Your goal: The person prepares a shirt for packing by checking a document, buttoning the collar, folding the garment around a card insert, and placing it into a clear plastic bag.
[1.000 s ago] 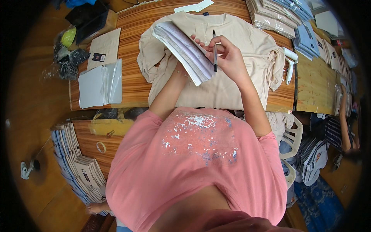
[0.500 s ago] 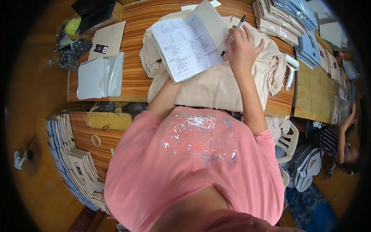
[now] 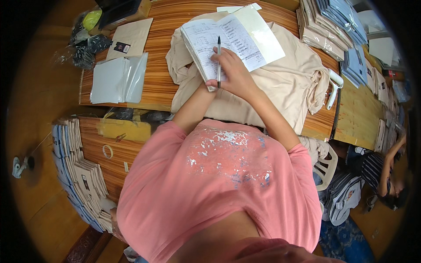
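An open notebook [image 3: 241, 37] with handwritten pages is raised over a beige garment [image 3: 272, 87] on the table. My left forearm [image 3: 196, 105] runs under the notebook's near edge; my left hand supports it from below, its fingers hidden by the pages. My right hand [image 3: 234, 74] is over the lower part of the pages, near the spine. Between its thumb and fingers is a pen [image 3: 219, 57] with a clear barrel and black cap end, its black end pointing away from me. The notebook's pale cover [image 3: 267, 41] spreads out to the right.
A white-handled roller [image 3: 334, 85] lies right of the garment. Plastic-wrapped folded clothes [image 3: 322, 33] are stacked at the far right. Clear plastic sleeves [image 3: 118, 79] and a packed beige garment [image 3: 131, 37] lie at left. More stacks [image 3: 85, 175] stand lower left. Another person [image 3: 381, 171] is at right.
My right hand has moved left with the pen, from the notebook's right edge to its lower middle. The cover now lies spread out farther right.
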The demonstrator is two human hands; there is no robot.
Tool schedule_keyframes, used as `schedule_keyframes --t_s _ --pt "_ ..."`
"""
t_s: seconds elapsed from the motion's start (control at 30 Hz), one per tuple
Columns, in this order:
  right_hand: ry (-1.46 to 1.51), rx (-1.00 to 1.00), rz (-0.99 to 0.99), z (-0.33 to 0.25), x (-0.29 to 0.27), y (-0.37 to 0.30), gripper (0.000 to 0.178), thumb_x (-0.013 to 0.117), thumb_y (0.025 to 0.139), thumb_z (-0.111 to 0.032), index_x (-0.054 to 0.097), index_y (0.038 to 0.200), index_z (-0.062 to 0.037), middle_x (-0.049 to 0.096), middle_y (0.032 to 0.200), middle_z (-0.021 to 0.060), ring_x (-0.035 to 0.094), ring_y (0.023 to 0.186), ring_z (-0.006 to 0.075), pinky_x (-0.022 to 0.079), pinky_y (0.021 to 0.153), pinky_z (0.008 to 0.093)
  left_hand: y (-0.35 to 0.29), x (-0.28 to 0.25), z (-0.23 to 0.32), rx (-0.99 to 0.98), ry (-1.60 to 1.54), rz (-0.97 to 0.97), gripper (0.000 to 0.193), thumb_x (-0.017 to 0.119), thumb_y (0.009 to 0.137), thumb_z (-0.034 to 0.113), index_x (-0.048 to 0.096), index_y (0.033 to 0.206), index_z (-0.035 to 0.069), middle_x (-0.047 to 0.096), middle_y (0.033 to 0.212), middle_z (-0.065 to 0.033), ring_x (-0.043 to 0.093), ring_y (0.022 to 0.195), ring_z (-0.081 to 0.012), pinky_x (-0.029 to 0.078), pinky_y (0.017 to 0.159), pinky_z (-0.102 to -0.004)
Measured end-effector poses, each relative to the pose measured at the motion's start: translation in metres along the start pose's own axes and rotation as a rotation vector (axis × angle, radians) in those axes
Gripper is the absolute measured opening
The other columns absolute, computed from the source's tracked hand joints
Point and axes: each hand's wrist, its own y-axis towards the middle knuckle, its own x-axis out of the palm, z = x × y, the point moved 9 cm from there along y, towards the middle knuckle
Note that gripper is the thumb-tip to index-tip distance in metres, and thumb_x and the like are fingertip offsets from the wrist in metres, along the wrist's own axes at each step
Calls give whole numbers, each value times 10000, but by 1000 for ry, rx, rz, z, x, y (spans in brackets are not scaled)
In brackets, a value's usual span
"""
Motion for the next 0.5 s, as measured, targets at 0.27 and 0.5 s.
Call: schedule_keyframes --t_s 0.27,0.5 --pt "17 269 399 67 -54 -19 261 661 743 -19 587 993 -29 615 937 117 579 886 232 454 745 307 -2 -2 4 6 -39 -4 478 383 950 393 380 1297 65 514 1197 -93 511 1069 -208 437 911 -330" --pt "-225 21 626 4 -148 -4 99 668 788 -126 655 788 -28 612 731 85 549 690 240 425 635 307 -7 -8 8 -4 -59 -6 473 396 949 381 383 1295 59 518 1194 -92 517 1061 -208 442 904 -331"
